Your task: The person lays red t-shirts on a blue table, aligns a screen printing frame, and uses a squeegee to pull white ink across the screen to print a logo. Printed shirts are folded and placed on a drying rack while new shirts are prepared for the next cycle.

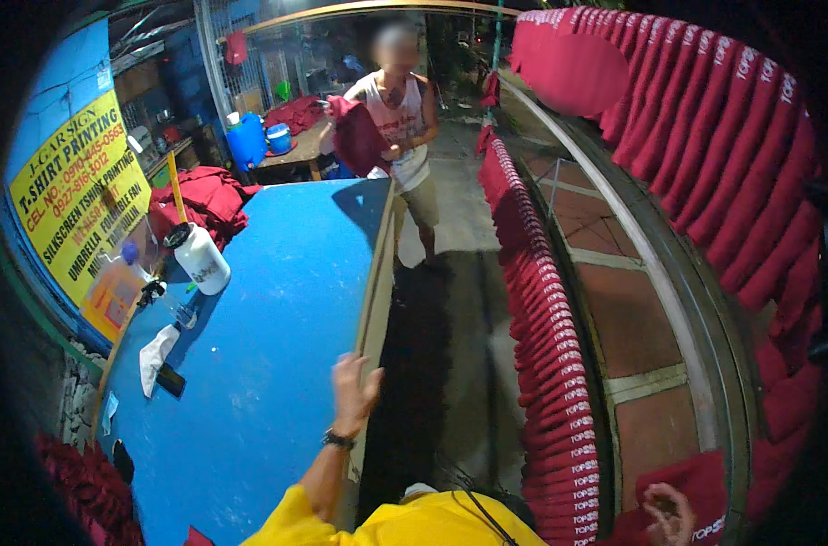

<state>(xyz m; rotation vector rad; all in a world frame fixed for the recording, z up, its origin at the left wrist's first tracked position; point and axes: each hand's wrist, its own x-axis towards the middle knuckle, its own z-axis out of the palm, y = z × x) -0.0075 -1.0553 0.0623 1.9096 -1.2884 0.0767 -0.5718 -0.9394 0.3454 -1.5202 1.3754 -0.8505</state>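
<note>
Fingers of the left hand are loosely spread and hold nothing, near the right edge of the blue table. At the lower right, the right hand has its fingers half bent in front of a dark red cloth with white print, and I cannot tell whether they grasp it; this cloth is beside a long row of red cloths. On the table stands a white jar, and near its far end another person holds one more red piece with both hands.
</note>
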